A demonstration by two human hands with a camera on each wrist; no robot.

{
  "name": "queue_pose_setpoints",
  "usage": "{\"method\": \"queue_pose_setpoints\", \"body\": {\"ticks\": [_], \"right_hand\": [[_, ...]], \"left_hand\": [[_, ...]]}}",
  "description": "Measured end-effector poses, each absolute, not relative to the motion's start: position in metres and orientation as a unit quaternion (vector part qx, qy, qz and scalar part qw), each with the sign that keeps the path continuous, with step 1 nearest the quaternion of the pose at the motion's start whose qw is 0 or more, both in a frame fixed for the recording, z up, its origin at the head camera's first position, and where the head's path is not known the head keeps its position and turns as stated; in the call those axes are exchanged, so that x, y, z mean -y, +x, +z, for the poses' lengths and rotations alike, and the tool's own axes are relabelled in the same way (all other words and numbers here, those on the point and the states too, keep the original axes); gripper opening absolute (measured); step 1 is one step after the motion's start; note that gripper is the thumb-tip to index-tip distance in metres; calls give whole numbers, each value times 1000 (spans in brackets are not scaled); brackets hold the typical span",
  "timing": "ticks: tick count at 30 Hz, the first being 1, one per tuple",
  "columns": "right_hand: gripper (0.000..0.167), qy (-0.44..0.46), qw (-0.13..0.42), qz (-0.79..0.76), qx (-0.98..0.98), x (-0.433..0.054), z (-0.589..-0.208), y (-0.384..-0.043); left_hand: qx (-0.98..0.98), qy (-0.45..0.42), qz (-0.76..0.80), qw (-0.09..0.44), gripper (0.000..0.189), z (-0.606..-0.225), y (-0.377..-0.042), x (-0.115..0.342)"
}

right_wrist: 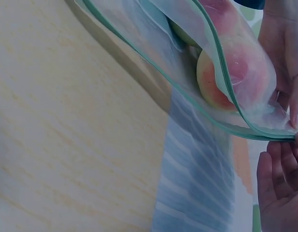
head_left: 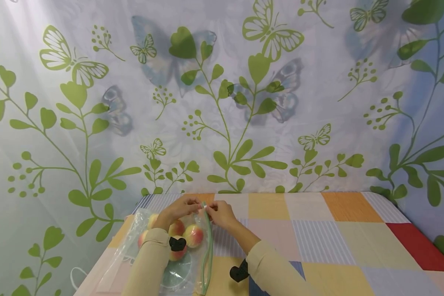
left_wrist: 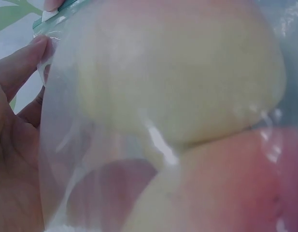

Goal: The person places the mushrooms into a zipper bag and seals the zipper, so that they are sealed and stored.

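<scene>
A clear plastic zip bag [head_left: 199,263] with a green zip strip [head_left: 209,248] lies on the left part of the cloth. Inside it are several red-and-yellow fruits that look like peaches [head_left: 194,236]. My left hand [head_left: 181,208] reaches over the fruit and pinches the bag at the far end of the strip. Opposite it, my right hand [head_left: 223,214] grips the same end, its fingertips at the white slider [left_wrist: 50,15]. In the right wrist view the two green edges [right_wrist: 221,63] stand apart along most of the mouth and meet at the fingers.
A patchwork cloth [head_left: 311,238] covers the table. Behind it hangs a curtain [head_left: 222,102] printed with leaves and butterflies. A pale round shape [head_left: 176,272] shows through the near part of the bag. At the left table edge loops a white cord [head_left: 74,276].
</scene>
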State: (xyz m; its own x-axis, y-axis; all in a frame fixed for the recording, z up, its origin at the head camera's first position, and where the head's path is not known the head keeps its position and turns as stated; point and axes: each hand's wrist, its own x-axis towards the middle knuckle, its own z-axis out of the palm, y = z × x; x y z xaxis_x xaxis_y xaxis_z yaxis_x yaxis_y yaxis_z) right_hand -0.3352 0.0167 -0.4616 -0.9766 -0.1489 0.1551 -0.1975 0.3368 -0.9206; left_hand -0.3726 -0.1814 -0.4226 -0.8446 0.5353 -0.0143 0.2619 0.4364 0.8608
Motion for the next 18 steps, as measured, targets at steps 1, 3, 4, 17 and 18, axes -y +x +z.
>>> {"method": "queue_pose_setpoints", "body": {"ticks": [1,3,4,17,18], "right_hand": [[18,106,20,568,816,-17,-462,-335],[18,107,20,575,811,-17,-462,-334],[18,107,20,579,808,-17,-462,-334],[16,115,17,595,795,-18,-465,-329],[16,116,18,596,795,-18,-465,-329]], "left_hand": [[-834,239,476,145,21,-422,-373,182],[-833,238,477,145,21,-422,-372,182],[-833,238,478,146,21,-422,-372,182],[-836,210,486,143,19,-420,-372,181],[-837,208,485,142,19,-420,-372,181]]}}
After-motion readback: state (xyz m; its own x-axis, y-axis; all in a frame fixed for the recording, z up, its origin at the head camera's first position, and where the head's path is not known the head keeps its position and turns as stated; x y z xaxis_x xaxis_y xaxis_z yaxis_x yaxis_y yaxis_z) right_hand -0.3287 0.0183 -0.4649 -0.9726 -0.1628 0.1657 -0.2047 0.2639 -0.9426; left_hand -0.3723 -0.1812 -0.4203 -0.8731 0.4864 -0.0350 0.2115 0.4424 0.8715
